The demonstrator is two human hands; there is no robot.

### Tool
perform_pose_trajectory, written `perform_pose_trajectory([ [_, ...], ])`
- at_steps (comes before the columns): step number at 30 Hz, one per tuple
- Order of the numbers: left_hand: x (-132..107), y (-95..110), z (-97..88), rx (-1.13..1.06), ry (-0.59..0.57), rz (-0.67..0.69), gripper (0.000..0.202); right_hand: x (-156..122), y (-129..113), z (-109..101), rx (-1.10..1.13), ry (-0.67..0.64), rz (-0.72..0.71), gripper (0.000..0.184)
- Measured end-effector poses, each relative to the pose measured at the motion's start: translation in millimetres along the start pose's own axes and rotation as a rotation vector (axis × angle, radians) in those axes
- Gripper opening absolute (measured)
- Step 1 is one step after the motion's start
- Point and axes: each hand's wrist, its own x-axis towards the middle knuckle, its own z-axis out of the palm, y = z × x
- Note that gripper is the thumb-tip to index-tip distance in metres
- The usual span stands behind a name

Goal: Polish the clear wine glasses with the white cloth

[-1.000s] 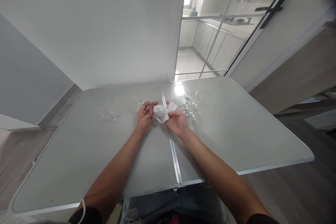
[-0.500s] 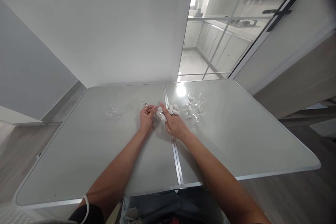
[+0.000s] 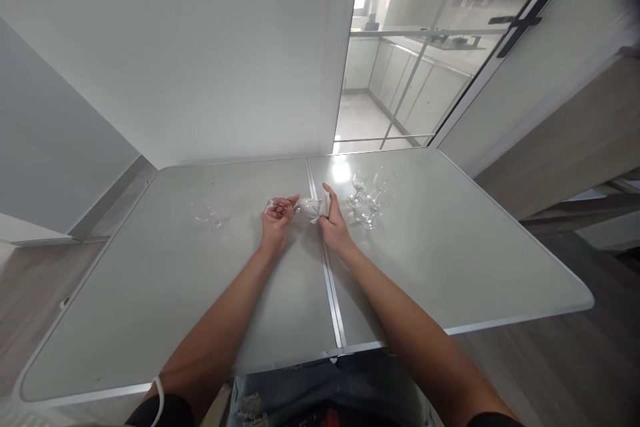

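A clear stemmed glass lies sideways in the air above the table, its bowl pointing right. My left hand is closed around its stem and foot. At the bowl's open end, my right hand presses a white cloth against the rim, thumb below and fingers stretched upward. Part of the cloth shows through the bowl or lies around it; I cannot tell which. Just right of my right hand stand several similar stemmed glasses.
More clear glassware, hard to make out, stands on the left half of the grey folding table. A metal seam runs between the table halves. Behind are a white wall and a glass-paned door.
My right hand has shifted from the stem side to the rim end of the bowl, taking the cloth along and uncovering the bowl. My left hand still grips the glass. The view has shifted slightly.
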Motion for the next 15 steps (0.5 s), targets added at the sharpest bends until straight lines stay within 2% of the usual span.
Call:
perform_pose_trajectory([
  [2,-1.0,1.5,0.0,0.005,0.010,-0.004,0.031,0.8,-0.4,-1.5,-0.161,-0.014,-0.056,0.080],
  [3,-0.9,2.6,-0.5,0.000,0.014,-0.010,0.031,1.1,-0.4,-1.6,-0.166,-0.033,-0.040,0.079],
  [6,1.0,5.1,-2.5,-0.019,0.014,-0.030,0.033,1.3,0.4,0.0,0.055,-0.132,0.119,0.076],
  [9,3.0,3.6,-3.1,-0.025,0.017,-0.031,0.035,1.0,1.1,1.0,0.292,-0.112,0.180,0.077],
  [12,3.2,0.5,-2.7,-0.019,0.012,-0.028,0.036,0.6,0.4,0.1,0.290,-0.047,0.085,0.082],
  [15,1.9,0.5,-3.1,0.005,-0.001,-0.025,0.035,-0.6,-1.1,-0.3,0.059,-0.067,-0.040,0.081],
])
